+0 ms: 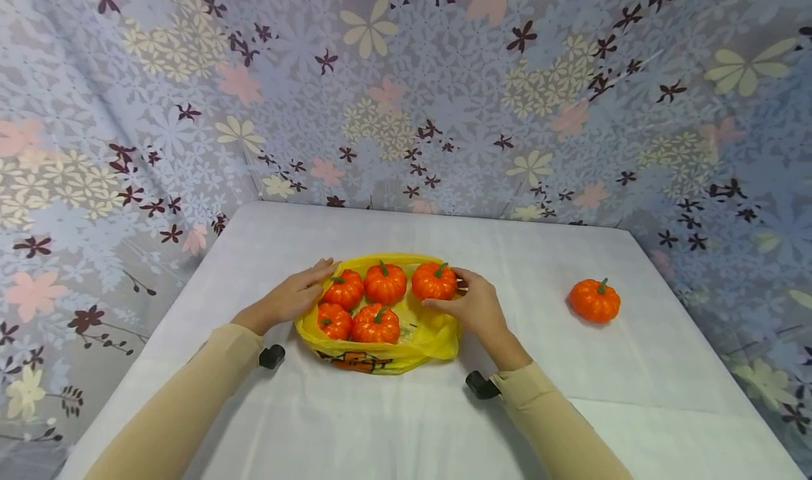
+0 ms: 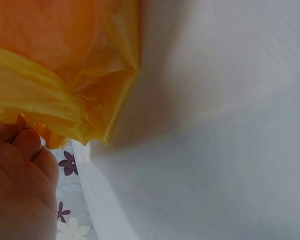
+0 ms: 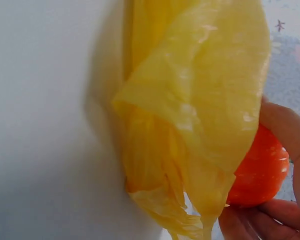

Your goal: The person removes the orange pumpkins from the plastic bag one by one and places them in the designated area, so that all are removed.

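A yellow plastic bag (image 1: 412, 357) lies spread open like a shallow bowl on the white-covered table. Inside it sit several small orange pumpkins (image 1: 376, 323) with green stems. My right hand (image 1: 478, 309) grips one pumpkin (image 1: 434, 281) at the bag's right side, thumb on the near side and fingers round the far side. In the right wrist view, bag film (image 3: 205, 85) hides part of this pumpkin (image 3: 260, 172). At the left rim, my left hand (image 1: 288, 298) holds the bag's edge; in the left wrist view its bent fingers (image 2: 27, 142) meet the film.
Another orange pumpkin (image 1: 594, 301) stands by itself on the right part of the white tablecloth (image 1: 526, 254). Flower-patterned cloth (image 1: 406, 99) hangs behind the table and along both sides. A small black device (image 1: 482, 385) shows at the right wrist, with a similar one (image 1: 272, 357) at the left.
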Available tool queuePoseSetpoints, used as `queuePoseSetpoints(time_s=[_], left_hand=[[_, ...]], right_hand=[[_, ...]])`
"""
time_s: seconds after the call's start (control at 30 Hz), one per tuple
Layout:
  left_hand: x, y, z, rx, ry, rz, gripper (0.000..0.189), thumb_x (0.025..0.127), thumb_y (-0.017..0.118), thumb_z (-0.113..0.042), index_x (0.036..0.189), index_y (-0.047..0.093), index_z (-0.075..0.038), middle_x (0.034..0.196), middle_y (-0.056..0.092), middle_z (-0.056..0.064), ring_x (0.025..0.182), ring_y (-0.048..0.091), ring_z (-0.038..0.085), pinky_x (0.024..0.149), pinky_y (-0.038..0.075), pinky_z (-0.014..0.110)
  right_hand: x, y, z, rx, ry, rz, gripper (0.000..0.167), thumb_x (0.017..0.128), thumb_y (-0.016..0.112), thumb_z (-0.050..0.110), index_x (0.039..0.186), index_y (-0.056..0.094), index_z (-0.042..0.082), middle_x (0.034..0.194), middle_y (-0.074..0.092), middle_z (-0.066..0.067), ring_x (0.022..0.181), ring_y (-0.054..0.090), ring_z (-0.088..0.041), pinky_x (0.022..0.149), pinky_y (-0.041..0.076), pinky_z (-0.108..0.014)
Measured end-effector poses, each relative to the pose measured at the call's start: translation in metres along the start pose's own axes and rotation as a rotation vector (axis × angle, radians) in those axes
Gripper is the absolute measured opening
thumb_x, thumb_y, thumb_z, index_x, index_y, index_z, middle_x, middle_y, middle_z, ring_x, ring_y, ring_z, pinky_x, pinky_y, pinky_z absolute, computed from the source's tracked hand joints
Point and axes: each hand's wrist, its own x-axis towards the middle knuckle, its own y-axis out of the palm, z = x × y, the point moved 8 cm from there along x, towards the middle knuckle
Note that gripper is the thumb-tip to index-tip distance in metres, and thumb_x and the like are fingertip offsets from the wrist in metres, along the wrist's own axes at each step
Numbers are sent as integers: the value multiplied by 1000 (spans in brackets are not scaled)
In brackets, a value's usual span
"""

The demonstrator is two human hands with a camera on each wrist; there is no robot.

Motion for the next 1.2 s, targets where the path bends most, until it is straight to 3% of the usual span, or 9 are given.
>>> queuePoseSetpoints(time_s=[0.2, 0.47, 1.2], left_hand=[[0, 1, -1, -5, -20, 9, 53, 105, 37, -17, 158, 34, -13, 165, 21, 13, 152, 13, 32, 121, 11, 54], [1, -1, -3, 9, -2, 23, 53, 105, 37, -16, 158, 34, -11, 165, 21, 15, 152, 13, 34, 121, 11, 55], [1, -2, -3, 17, 5, 26, 53, 105, 37, -17, 157, 35, -10, 165, 20, 15, 152, 13, 36, 120, 10, 57]], right_hand=[[-4, -10, 7, 53, -78, -37, 89, 71, 94, 33, 142, 54, -3, 137, 58, -17, 120, 59, -32, 99, 51, -42], [-9, -34, 12, 43, -157, -113, 90, 70, 95, 28, 143, 53, -2, 140, 56, -19, 114, 64, -34, 95, 54, -45], [-17, -99, -65, 38, 45, -263, 94, 75, 91, 40, 150, 47, 3, 146, 50, -23, 116, 61, -39, 97, 52, -48]])
